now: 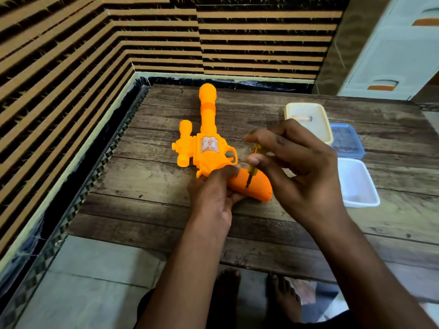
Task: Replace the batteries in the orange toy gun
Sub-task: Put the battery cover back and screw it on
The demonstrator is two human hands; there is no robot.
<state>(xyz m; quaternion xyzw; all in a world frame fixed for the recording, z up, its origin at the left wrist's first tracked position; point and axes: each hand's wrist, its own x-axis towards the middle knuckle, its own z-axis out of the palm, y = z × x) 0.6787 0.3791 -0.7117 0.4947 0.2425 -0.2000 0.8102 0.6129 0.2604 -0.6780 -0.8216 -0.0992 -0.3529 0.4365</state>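
Note:
The orange toy gun (207, 141) lies on its side on the wooden table (166, 181), barrel pointing away from me and its grip toward me. My left hand (211, 193) grips the gun at the top of the grip and holds it down. My right hand (299, 162) pinches a small yellow-handled screwdriver (253, 162) between thumb and fingers. The screwdriver stands nearly upright with its tip on the side of the orange grip (257, 186).
On the right of the table stand a cream tub (320, 119) with small items inside, a blue lid (346, 141) and a white tray (356, 184). A striped wall runs along the left and back. My bare feet show below the table's front edge.

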